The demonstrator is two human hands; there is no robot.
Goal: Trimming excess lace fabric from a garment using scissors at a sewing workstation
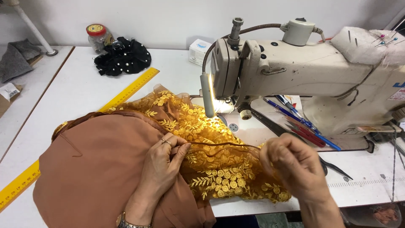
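While both hands pinch gold lace (211, 169), ruler (126, 90) — pens (303, 122) flank it.

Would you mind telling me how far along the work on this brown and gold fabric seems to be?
Done: the gold embroidered net already lies over the brown fabric. In hand: the left hand and right hand pinch a dark edge stretched between them. Left: the piece is not under the sewing machine needle, so stitching there seems not yet done.

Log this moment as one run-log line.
left hand: pinching fabric edge | right hand: pinching same edge | gold embroidered fabric: stretched between hands | sewing machine: behind, lamp on
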